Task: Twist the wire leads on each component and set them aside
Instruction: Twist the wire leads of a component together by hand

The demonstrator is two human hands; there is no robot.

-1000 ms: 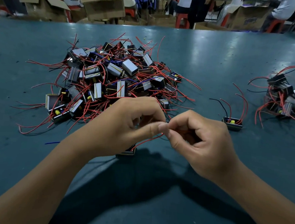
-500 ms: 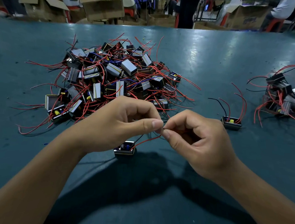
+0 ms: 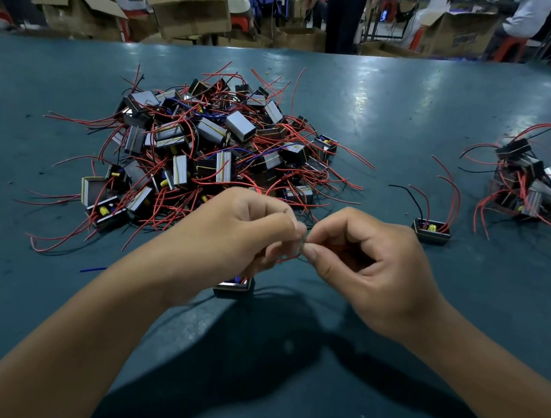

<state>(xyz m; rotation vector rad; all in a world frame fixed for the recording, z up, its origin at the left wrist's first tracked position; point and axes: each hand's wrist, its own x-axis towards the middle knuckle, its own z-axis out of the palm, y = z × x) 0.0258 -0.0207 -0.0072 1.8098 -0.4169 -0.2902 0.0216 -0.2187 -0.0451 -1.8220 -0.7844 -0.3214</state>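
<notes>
While your left hand [image 3: 232,235] and right hand [image 3: 372,270] meet fingertip to fingertip, both pinch the red wire leads [image 3: 288,259] of the component [image 3: 233,286], which sits on the table [image 3: 408,127] under your left hand. Big pile [image 3: 213,146] just behind it, single unit [image 3: 431,231] and small pile [image 3: 532,184] to its right.

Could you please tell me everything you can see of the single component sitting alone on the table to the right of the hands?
The lone component is a small black rectangular box, plastic by its look, resting flat on the teal table with its open top up. A yellow part shows inside. Several red leads and one black lead rise from it and curve loosely. It lies between the big pile and the smaller right-hand pile, touching neither; no hand touches it.
</notes>
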